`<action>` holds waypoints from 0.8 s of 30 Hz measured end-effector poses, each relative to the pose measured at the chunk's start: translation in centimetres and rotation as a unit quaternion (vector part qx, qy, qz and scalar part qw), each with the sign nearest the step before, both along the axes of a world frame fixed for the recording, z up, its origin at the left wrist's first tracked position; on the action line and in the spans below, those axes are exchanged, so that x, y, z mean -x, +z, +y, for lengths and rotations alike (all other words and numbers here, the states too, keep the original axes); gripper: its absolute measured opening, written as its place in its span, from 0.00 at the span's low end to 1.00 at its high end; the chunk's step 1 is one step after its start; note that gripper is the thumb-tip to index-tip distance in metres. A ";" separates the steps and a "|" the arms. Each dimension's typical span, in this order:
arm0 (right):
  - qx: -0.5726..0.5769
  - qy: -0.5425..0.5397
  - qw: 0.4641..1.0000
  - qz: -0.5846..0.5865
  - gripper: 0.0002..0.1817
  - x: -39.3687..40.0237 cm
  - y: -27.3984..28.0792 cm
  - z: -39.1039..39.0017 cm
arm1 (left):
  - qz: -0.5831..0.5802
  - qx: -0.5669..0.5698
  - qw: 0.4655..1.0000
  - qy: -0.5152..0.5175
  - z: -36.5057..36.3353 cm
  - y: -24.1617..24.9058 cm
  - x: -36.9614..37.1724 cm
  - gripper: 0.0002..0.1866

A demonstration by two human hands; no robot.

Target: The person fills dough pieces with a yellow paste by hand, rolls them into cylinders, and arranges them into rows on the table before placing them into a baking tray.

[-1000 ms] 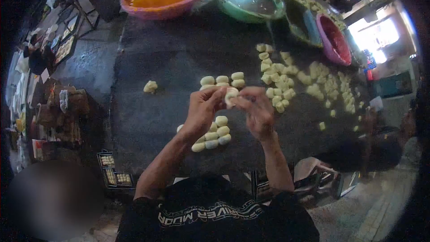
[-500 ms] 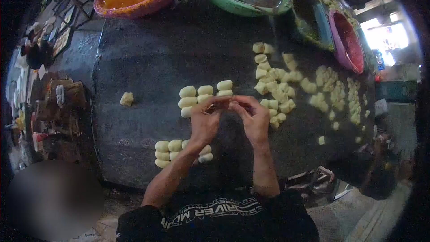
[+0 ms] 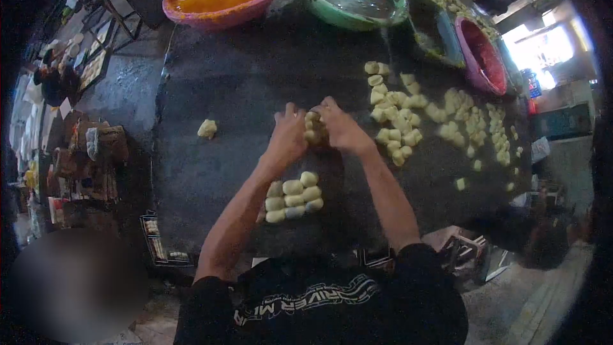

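My left hand and my right hand face each other over the dark table, fingers bent around a small group of pale dough balls. The balls sit in the gap between my hands, and my palms and fingers hide part of the group. Both hands appear to press on its sides. Closer to my body, a block of smooth dough balls lies in tight rows. Off to the left, one rough dough lump lies alone.
Many loose dough pieces are scattered to the right. Along the far edge stand a pink basin of orange filling, a green basin of liquid and a smaller pink basin. The dark tabletop ends at the left.
My hands have gone from touching fingertips above the dough rows to both sides of the dough balls, lower and spread apart. The whole view has shifted slightly.
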State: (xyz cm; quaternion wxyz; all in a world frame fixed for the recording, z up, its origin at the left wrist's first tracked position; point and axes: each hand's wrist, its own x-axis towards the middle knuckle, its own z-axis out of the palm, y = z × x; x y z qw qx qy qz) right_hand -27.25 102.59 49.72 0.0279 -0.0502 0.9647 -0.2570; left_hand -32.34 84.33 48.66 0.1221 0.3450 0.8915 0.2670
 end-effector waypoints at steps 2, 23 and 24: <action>0.059 0.007 0.992 -0.111 0.39 0.3 1.5 -1.7 | -0.005 -0.051 0.999 -0.006 -2.8 0.6 0.0 0.31; 0.276 -0.422 0.859 0.089 0.05 -12.2 0.5 1.2 | 0.293 -0.032 0.945 0.141 -1.9 2.7 3.8 0.15; 0.228 -0.370 0.896 0.091 0.05 -13.0 0.9 0.8 | 0.293 -0.033 0.945 0.140 0.3 2.6 3.4 0.15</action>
